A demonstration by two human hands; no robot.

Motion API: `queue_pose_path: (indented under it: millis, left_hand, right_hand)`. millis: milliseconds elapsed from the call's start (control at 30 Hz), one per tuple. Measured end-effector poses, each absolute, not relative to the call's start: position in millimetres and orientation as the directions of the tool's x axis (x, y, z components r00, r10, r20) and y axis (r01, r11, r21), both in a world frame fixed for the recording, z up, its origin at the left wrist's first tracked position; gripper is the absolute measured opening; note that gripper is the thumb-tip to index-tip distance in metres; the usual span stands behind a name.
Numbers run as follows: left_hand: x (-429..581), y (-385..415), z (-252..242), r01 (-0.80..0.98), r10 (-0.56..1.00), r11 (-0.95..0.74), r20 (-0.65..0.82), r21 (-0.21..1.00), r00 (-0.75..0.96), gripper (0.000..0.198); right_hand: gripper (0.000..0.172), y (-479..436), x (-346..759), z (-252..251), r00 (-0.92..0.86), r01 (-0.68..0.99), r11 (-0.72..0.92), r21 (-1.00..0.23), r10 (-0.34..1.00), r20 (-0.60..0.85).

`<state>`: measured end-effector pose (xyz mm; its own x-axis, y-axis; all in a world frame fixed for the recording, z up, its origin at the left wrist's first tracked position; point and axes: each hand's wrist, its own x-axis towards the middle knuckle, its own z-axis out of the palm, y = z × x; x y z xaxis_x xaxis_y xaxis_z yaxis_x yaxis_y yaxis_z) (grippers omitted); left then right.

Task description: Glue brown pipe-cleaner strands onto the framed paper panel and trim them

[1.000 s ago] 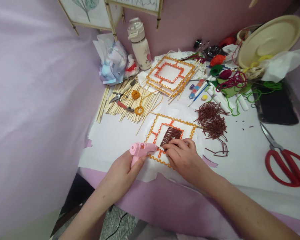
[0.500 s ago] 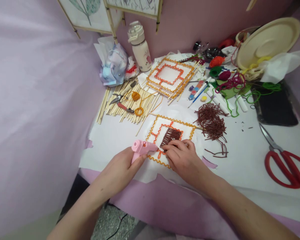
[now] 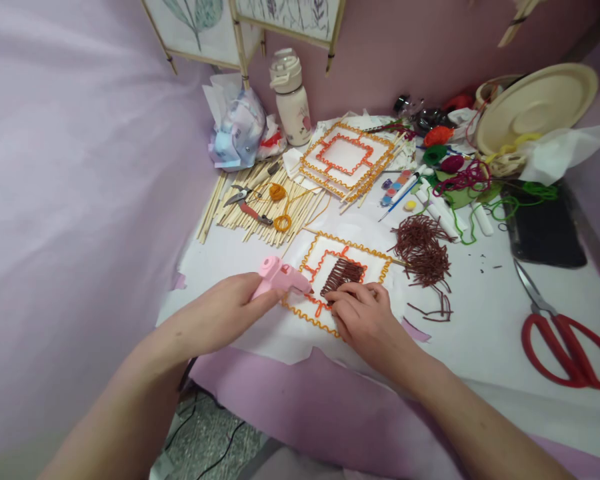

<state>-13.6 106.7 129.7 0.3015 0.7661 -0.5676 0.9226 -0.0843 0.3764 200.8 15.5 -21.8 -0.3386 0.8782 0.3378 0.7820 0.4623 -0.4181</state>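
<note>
Raised toward 12 o'clock, a pink glue gun sits gripped in the left hand; the open right hand presses brown strands.

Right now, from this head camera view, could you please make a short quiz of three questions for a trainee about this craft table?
1. Which hand holds the pink plastic glue gun? A) left B) right C) neither

2. True or false: the short brown cord pieces lie inside the orange zigzag square frame.

3. What is the tool with red loop handles at the right side of the white paper-covered table?

Key: 1. A, the left hand. 2. True. 3. Scissors.
</note>
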Motion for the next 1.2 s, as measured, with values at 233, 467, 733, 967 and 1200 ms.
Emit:
queue_pose_path:
  millis: [233,467,733,967,1200]
  left_hand:
    - [-50,97,89,0.686,0.784,0.28,-0.572,0.672,0.24,0.051]
    - [-36,79,15,-0.186,0.856,0.484,-0.417,0.855,0.306,0.043]
    - [-28,66,4,-0.493,0.858,0.513,-0.43,0.703,0.281,0.044]
    - [-28,67,8,-0.478,0.851,0.524,-0.447,0.705,0.275,0.048]
    - [-26,65,12,-0.458,0.853,0.522,-0.454,0.72,0.257,0.049]
  right_hand:
    - [0.011,14,200,-5,-0.311,0.771,0.43,-0.47,0.898,0.311]
    - [0.012,13,191,17,-0.082,0.801,0.235,-0.551,0.954,0.287]
    - [0.013,30,167,10,-0.003,0.864,0.093,-0.495,0.984,0.179]
    - [0.015,37,161,10,-0.01,0.911,0.07,-0.406,0.989,0.148]
    - [0.018,41,161,7,-0.023,0.925,0.094,-0.368,0.981,0.193]
